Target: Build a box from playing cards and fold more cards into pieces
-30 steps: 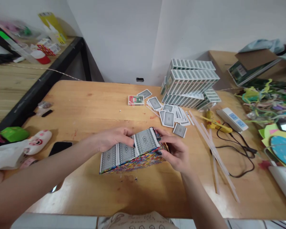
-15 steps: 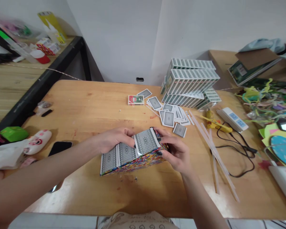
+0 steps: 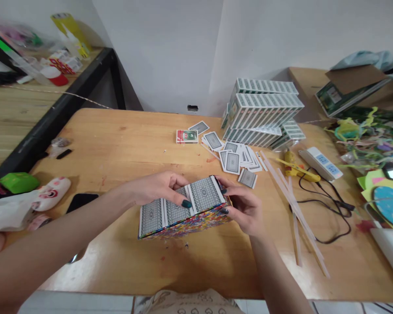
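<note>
While firmly in left hand (image 3: 159, 188) and right hand (image 3: 246, 209), one box (image 3: 191, 223) with three cards (image 3: 205, 192).

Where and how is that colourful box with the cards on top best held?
Probably by its two short ends, coming from left and right. The box is long and narrow, so holding its ends would leave the cards uncovered. The right grip pinches the right end; the left grip lies with its thumb over the middle card.

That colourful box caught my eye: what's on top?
Three playing cards show in a row, backs up; the left hand partly covers the middle one. Anything beneath is hidden.
</note>
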### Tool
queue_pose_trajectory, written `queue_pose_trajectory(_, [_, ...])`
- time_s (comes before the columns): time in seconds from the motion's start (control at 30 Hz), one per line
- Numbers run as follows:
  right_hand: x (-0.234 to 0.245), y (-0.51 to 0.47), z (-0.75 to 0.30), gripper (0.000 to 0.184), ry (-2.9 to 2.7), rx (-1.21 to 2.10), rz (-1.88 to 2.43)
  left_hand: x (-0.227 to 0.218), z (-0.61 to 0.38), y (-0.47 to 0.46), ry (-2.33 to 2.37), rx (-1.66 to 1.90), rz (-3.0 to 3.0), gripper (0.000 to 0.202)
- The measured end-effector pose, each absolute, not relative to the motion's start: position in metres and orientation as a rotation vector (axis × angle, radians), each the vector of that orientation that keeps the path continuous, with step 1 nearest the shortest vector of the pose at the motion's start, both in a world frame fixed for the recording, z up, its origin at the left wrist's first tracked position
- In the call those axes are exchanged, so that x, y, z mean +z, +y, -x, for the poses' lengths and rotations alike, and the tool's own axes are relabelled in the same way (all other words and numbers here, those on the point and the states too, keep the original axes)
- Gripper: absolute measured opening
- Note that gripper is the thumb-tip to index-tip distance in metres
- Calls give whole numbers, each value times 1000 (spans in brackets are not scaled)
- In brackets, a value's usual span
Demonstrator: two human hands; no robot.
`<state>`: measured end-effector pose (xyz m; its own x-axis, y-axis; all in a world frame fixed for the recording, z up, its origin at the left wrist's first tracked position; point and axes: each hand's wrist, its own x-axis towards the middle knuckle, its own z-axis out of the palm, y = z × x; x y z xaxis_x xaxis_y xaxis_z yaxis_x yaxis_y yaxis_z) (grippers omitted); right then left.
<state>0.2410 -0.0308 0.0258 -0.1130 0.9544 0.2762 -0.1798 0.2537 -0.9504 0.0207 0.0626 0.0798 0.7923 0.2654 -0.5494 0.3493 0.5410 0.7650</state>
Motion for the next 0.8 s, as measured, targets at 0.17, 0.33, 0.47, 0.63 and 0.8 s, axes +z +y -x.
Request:
queue_pose_trajectory(0.17, [27, -29, -242, 25, -1302, 1191, 825, 78, -23, 63, 724, -19, -1129, 19])
queue_pose_trajectory(0.33, [28, -28, -243, 25, -1330, 1182, 841, 79, -24, 63, 767, 23, -1399, 16])
queue_pose_trajectory(0.47, [30, -28, -242, 25, -1363, 1160, 798, 81, -25, 62, 765, 84, -1512, 18])
queue_pose_trajectory(0.63, [34, -30, -239, 23, -1393, 1139, 857, 74, -23, 55, 790, 209, -1524, 43])
queue_pose_trajectory(0.8, [35, -33, -237, 25, -1433, 1112, 852, 68, -22, 47, 775, 245, -1551, 41])
